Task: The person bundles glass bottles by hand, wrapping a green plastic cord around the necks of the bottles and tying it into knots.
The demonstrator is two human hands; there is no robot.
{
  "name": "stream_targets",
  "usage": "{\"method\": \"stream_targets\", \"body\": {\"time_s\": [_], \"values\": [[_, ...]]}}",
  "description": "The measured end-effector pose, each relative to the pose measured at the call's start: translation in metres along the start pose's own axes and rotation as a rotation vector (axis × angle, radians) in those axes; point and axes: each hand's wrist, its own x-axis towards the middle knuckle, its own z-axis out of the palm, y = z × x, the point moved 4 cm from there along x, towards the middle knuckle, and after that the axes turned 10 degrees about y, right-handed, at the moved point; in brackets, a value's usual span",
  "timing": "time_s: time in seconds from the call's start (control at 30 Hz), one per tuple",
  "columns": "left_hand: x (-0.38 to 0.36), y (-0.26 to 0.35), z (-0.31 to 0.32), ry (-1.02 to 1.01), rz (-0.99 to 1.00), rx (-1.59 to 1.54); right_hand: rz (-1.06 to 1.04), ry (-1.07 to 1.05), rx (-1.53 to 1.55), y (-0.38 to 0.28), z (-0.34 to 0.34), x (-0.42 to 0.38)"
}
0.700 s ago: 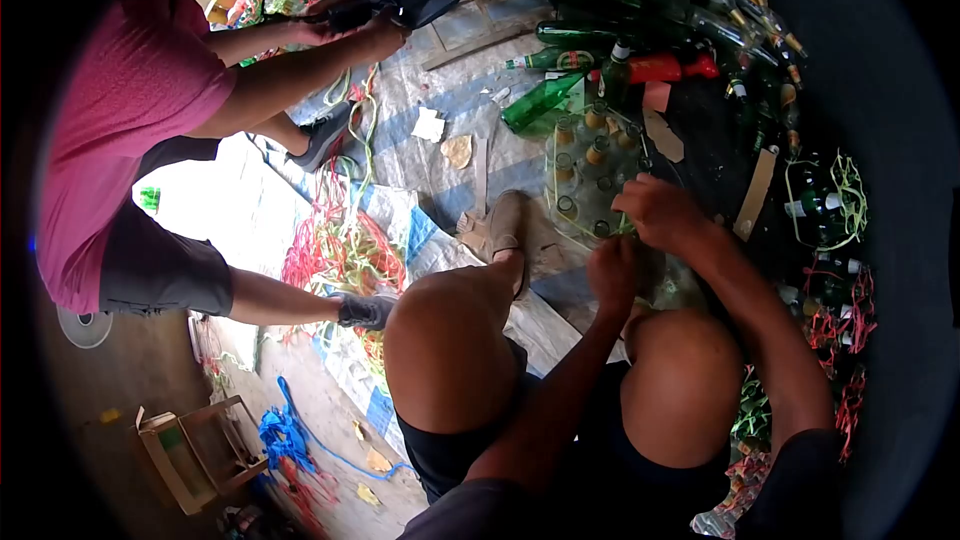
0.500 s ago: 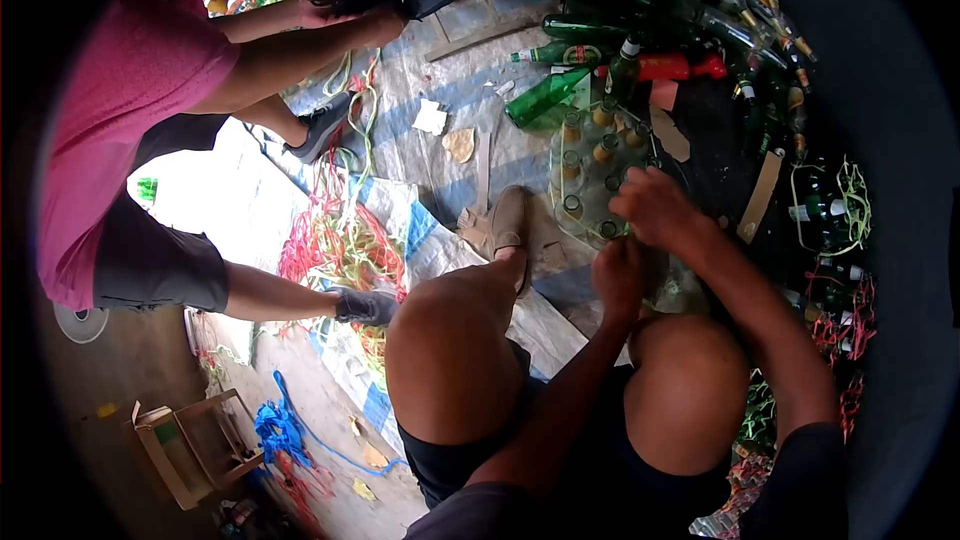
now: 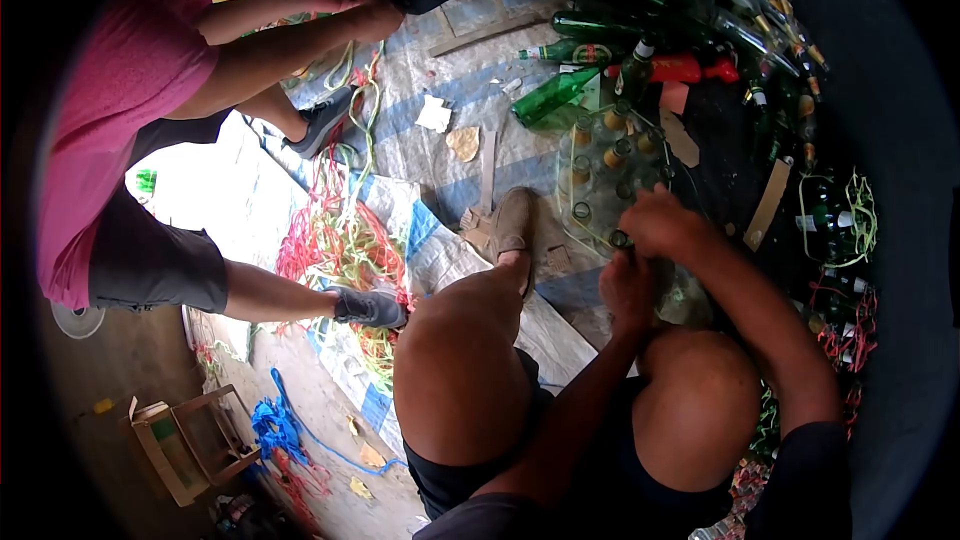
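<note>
A cluster of clear glass bottles (image 3: 617,155) stands upright in front of me, with a thin yellow-green plastic string (image 3: 590,243) looped round it. My left hand (image 3: 628,290) is closed at the near side of the cluster, just below one bottle's mouth (image 3: 620,239). Close beside it, my right hand (image 3: 662,224) is also closed, fingers bent over the near right bottles. The string runs in to my hands, though the part between the fingers is hidden. A green bottle (image 3: 552,100) lies on its side beyond the cluster.
Green bottles (image 3: 620,35) are heaped at the far side. More tied bottles (image 3: 828,215) lie to the right. On the left, a person in a pink shirt (image 3: 130,90) stands by tangled red and green string (image 3: 335,250). Blue string (image 3: 277,425) lies near a wooden frame (image 3: 200,440).
My right hand has drawn nearer to me and closer to my left hand. A bottle mouth shows more clearly between them. The view has shifted slightly.
</note>
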Motion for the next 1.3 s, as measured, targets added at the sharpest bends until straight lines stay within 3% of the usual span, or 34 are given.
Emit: {"method": "stream_targets", "body": {"time_s": [0.27,0.47,1.07,1.17,1.3], "values": [[-0.003,0.004,-0.006,0.020,-0.022,-0.057,0.071,-0.132,0.013,-0.005,-0.005,0.002],[-0.004,0.004,-0.006,-0.040,-0.069,-0.079,0.062,-0.027,0.050,0.000,0.001,0.002],[-0.004,0.001,-0.010,0.086,-0.067,-0.235,0.014,0.249,0.108,0.008,0.003,0.000],[-0.002,-0.004,-0.008,0.081,-0.037,-0.379,-0.017,0.459,0.228,0.012,0.014,-0.003],[-0.002,-0.009,-0.003,0.030,-0.056,-0.465,0.019,0.519,0.419,0.016,0.008,-0.015]]}}
